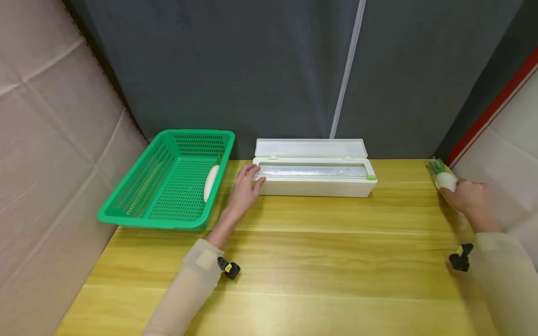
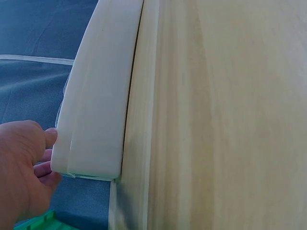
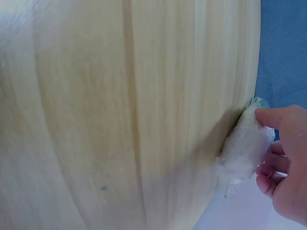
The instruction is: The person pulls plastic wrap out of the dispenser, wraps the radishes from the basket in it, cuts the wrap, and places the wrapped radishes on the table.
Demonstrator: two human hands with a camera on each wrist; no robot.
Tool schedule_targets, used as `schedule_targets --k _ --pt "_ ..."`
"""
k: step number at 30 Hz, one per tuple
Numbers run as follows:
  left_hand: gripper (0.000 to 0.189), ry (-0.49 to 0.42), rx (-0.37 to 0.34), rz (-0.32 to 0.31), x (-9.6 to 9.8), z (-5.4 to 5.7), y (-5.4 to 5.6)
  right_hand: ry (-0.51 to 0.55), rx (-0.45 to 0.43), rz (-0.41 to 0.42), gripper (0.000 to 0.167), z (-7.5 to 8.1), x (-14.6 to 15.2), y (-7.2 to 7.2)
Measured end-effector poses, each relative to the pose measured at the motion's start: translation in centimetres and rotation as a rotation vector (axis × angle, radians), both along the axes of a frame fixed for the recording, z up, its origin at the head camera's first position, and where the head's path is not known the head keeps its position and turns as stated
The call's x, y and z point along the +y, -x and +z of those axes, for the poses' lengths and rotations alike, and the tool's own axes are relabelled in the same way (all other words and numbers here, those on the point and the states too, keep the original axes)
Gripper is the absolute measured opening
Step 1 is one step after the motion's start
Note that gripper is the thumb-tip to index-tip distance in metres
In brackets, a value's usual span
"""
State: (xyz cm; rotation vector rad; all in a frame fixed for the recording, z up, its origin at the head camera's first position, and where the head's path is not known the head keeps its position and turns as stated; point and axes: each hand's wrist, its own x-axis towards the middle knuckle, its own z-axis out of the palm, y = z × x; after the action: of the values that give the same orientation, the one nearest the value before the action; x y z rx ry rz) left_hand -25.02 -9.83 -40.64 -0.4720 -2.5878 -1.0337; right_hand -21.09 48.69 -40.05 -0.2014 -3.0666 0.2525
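In the head view my left hand [image 1: 245, 189] rests at the left end of a long white cling film dispenser [image 1: 311, 187], its fingers loosely bent and touching the corner. The dispenser's lid [image 1: 311, 148] stands raised, and a roll of clear film [image 1: 313, 171] shows inside. At the far right, my right hand [image 1: 470, 200] grips a white radish [image 1: 445, 181] with a green leafy top. Crinkled clear film covers this radish [image 3: 247, 139] in the right wrist view, where thumb and fingers lie on either side of it at the table's edge.
Left of the dispenser stands a green plastic basket [image 1: 166, 223] with another white radish [image 1: 211, 183] against its right wall. A dark cloth [image 1: 235, 70] hangs behind the wooden table [image 1: 336, 270]. Pale panels flank the table, the right one [image 1: 504, 154] close to my right hand.
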Motion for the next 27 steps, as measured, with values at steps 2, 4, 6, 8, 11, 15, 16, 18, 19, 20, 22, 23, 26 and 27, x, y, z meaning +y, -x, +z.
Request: schedule_targets --k 2,4,6,8,11,15,16,18,19,20,22,23,26,27 --pt "0.039 0.003 0.0 -0.001 0.0 0.0 0.1 0.001 -0.008 0.0 0.064 0.0 0.2 0.0" --pt "0.039 0.001 -0.006 -0.004 -0.1 0.0 0.1 0.001 -0.013 -0.009 0.069 0.0 0.2 -0.1" --pt "0.039 -0.002 -0.014 -0.006 -0.1 0.1 0.1 0.009 -0.013 -0.02 0.075 0.1 0.2 -0.1" --pt "0.039 0.008 -0.025 -0.004 -0.1 0.1 0.1 0.017 0.016 -0.029 0.076 0.1 -0.1 -0.2" --pt "0.039 0.021 -0.016 -0.006 -0.1 0.1 0.0 0.026 0.076 -0.035 0.07 0.3 -0.9 -0.3" --pt "0.037 0.019 0.008 -0.013 0.0 0.1 -0.1 0.053 0.149 -0.044 0.064 0.8 -2.4 -0.2" --pt "0.036 0.017 0.012 -0.015 0.0 0.2 -0.2 0.065 0.159 -0.043 0.064 0.8 -2.7 -0.2" --pt "0.035 0.014 0.011 -0.02 0.0 0.3 -0.2 0.096 0.181 -0.036 0.063 0.9 -3.3 -0.1" --pt "0.034 0.014 0.01 -0.021 0.0 0.3 -0.3 0.107 0.194 -0.034 0.062 1.0 -3.5 0.0" --pt "0.034 0.013 0.009 -0.022 0.0 0.3 -0.3 0.115 0.212 -0.026 0.061 1.0 -3.8 0.1" --pt "0.032 0.011 0.006 -0.023 0.0 0.4 -0.3 0.133 0.234 -0.012 0.06 1.1 -4.5 0.2" --pt "0.032 0.01 0.003 -0.022 0.0 0.4 -0.4 0.141 0.255 0.0 0.059 1.1 -4.9 0.3" --pt "0.03 0.007 0.012 -0.017 -0.1 0.4 -0.4 0.168 0.305 0.036 0.055 1.4 -6.1 0.5" --pt "0.03 0.007 0.019 -0.015 -0.1 0.4 -0.4 0.177 0.325 0.052 0.053 1.5 -6.5 0.6"
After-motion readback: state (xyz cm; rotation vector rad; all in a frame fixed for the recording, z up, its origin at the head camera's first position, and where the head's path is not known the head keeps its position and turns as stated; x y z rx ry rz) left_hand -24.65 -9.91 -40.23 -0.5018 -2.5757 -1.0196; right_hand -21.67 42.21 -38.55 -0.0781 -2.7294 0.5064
